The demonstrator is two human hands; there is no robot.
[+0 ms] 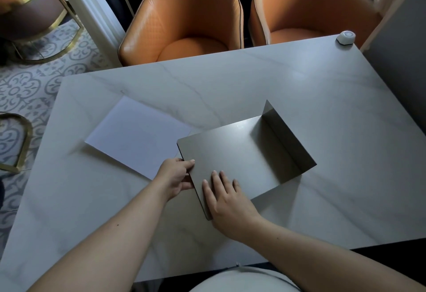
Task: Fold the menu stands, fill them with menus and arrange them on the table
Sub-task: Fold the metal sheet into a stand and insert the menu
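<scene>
Left hand [175,177] gripping grey stand [242,155], right hand [227,201] flat on it, marble table [230,84], orange chairs [184,15]

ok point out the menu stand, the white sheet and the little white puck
menu stand [232,151], head view, its flat grey panel
white sheet [136,132], head view, middle of the page
white puck [345,37], head view, its top face

Grey menu stand [239,153] lying flat, far flap upright, white menu [138,135] beside it
</scene>
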